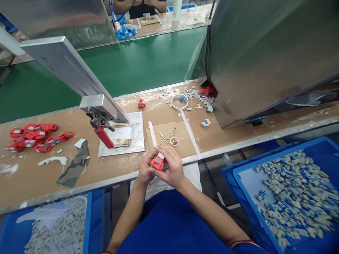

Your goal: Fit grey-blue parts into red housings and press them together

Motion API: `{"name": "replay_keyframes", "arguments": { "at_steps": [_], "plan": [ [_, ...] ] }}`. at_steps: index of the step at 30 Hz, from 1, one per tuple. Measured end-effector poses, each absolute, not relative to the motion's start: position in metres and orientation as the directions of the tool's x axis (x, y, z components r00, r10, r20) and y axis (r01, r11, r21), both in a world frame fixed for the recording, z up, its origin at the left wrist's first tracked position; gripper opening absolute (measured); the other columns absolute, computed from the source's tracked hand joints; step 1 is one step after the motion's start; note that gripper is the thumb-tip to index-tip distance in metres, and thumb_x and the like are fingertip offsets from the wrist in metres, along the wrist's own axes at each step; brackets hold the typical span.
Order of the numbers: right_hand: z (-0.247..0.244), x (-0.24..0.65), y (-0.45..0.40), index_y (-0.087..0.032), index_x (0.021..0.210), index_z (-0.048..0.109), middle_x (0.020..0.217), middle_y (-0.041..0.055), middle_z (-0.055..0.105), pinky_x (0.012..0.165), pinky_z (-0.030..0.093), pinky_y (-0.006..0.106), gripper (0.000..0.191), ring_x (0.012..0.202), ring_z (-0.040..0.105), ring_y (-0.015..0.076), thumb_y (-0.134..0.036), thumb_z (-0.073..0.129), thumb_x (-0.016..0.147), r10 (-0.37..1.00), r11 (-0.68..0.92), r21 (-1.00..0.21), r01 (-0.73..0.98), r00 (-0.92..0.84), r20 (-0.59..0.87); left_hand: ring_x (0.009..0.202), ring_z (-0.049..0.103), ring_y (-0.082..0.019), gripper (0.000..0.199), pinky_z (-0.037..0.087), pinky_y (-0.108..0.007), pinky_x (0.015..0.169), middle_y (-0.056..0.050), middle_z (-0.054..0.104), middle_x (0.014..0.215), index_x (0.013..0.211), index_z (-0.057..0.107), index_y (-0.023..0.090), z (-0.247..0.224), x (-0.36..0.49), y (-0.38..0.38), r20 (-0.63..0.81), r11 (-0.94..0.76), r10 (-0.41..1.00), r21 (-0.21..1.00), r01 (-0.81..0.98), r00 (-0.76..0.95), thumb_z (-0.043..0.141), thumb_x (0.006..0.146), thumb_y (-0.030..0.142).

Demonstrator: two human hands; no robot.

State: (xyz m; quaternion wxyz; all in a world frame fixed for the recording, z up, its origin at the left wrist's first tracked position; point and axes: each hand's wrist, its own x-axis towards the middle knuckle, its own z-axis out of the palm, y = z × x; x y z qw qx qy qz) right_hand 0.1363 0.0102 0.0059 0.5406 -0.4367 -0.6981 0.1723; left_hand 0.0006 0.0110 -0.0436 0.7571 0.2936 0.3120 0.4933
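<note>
Close to the table's front edge, my left hand (146,168) and my right hand (173,165) are both closed around a small red plastic part (158,161) with grey and white pieces on it. Their fingers hide its sides. Just beyond my hands lies a cardboard sheet (182,128), bearing a small round cup (174,141) of dark reddish contents with a thin stick across it. Another short stick (163,137) rests to the cup's left.
A toggle clamp with a red handle (103,137) stands on a metal plate (137,132) at left, near piled red parts (34,135). Blue bins of small pieces flank me, one at right (293,197). A tape ring (179,102) lies farther back. Another person's arms (156,5) show beyond the green belt.
</note>
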Motion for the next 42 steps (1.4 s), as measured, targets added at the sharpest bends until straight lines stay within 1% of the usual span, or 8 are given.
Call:
{"name": "replay_keyframes", "arguments": {
  "at_steps": [7,14,20,25,30,34,39,42],
  "plan": [
    [0.004,0.132,0.011,-0.019,0.141,0.058,0.121,0.0157,0.076,0.092,0.06,0.042,0.056,0.111,0.073,0.0286,-0.05,0.065,0.095,0.766,0.571,-0.649,0.502,-0.041,0.642,0.101,0.074,-0.025,0.076,0.057,-0.036,0.098,-0.011,0.077,0.114,0.125,0.073,0.021,-0.041,0.003,0.009,-0.185,0.312,0.943,0.776,-0.548,0.275,0.094,0.06,0.055],
    [0.003,0.128,0.017,-0.016,0.139,0.059,0.126,0.0166,0.075,0.098,0.058,0.041,0.053,0.117,0.072,0.028,-0.046,0.065,0.095,0.791,0.549,-0.67,0.5,-0.051,0.61,0.119,0.069,-0.028,0.082,0.052,-0.038,0.109,-0.012,0.069,0.137,0.135,0.068,0.024,-0.039,-0.001,0.011,-0.237,0.342,0.937,0.777,-0.528,0.258,0.093,0.062,0.054],
    [0.005,0.129,0.018,-0.016,0.137,0.059,0.127,0.016,0.074,0.1,0.056,0.04,0.049,0.123,0.069,0.0277,-0.042,0.065,0.096,0.79,0.555,-0.679,0.48,-0.049,0.611,0.127,0.065,-0.029,0.075,0.049,-0.036,0.113,-0.012,0.074,0.127,0.123,0.074,0.021,-0.037,0.0,0.012,-0.245,0.322,0.945,0.819,-0.474,0.218,0.088,0.063,0.064],
    [0.006,0.129,0.017,-0.017,0.133,0.06,0.125,0.015,0.075,0.101,0.055,0.038,0.045,0.125,0.068,0.0263,-0.042,0.065,0.096,0.789,0.561,-0.706,0.432,-0.018,0.615,0.134,0.059,-0.033,0.079,0.047,-0.041,0.115,-0.013,0.071,0.13,0.126,0.071,0.021,-0.033,0.002,0.013,-0.24,0.318,0.946,0.826,-0.466,0.218,0.089,0.062,0.063],
    [0.001,0.128,0.019,-0.018,0.133,0.059,0.125,0.0147,0.075,0.104,0.053,0.04,0.045,0.128,0.066,0.0271,-0.042,0.065,0.096,0.799,0.566,-0.716,0.409,-0.058,0.598,0.138,0.055,-0.032,0.078,0.046,-0.038,0.116,-0.012,0.071,0.129,0.126,0.071,0.021,-0.03,0.003,0.013,-0.249,0.323,0.944,0.824,-0.466,0.215,0.087,0.064,0.065],
    [-0.001,0.127,0.019,-0.019,0.135,0.059,0.128,0.0145,0.074,0.107,0.051,0.042,0.048,0.131,0.064,0.0279,-0.042,0.068,0.094,0.815,0.547,-0.732,0.405,-0.059,0.577,0.136,0.057,-0.03,0.073,0.046,-0.038,0.116,-0.011,0.071,0.128,0.126,0.071,0.022,-0.033,0.002,0.013,-0.239,0.311,0.949,0.828,-0.467,0.208,0.087,0.067,0.061],
    [0.0,0.126,0.013,-0.02,0.135,0.06,0.129,0.0138,0.073,0.117,0.044,0.049,0.049,0.137,0.059,0.0295,-0.042,0.07,0.093,0.848,0.486,-0.775,0.405,-0.003,0.53,0.131,0.061,-0.031,0.077,0.049,-0.039,0.113,-0.013,0.072,0.126,0.125,0.072,0.02,-0.043,0.0,0.01,-0.24,0.298,0.954,0.821,-0.488,0.179,0.084,0.067,0.069],
    [0.0,0.125,0.011,-0.019,0.133,0.061,0.13,0.0148,0.072,0.116,0.045,0.051,0.048,0.139,0.057,0.0306,-0.045,0.07,0.093,0.841,0.483,-0.778,0.402,0.036,0.54,0.128,0.063,-0.031,0.076,0.05,-0.04,0.112,-0.013,0.073,0.123,0.125,0.072,0.019,-0.045,0.0,0.009,-0.232,0.296,0.954,0.826,-0.48,0.19,0.085,0.067,0.066]
  ]
}}
